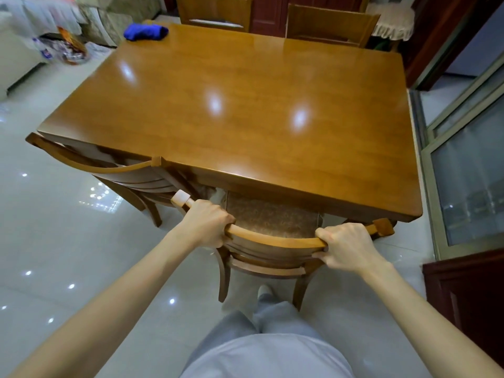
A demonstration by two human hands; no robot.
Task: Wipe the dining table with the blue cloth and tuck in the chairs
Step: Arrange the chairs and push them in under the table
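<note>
Gripping the curved top rail of the near honey-brown wooden chair (272, 242), the left hand (203, 223) is curled round the rail close to its left post. The right hand (345, 246) is curled round it close to its right post. The chair's brown speckled seat cushion (270, 216) lies partly under the near edge of the glossy rectangular wooden surface (231, 105), and the back rail stands a little out from that edge.

The crumpled blue cloth (146, 32) lies at the far left corner of the surface, well apart from both hands and touched by neither.

A second matching wooden chair (109, 170) at the near left has its back rail just beside the surface's edge. Two more wooden chairs (215, 12) stand along the far edge.

The pale glossy tiled floor (54, 241) opens wide to the left. On the right only a narrow strip of floor runs between the surface's right edge and a metal-framed glass sliding door (469, 173). A dark red wooden cabinet (463, 290) stands near the right forearm. The person's grey trousers (272, 323) are just behind the held chair.
</note>
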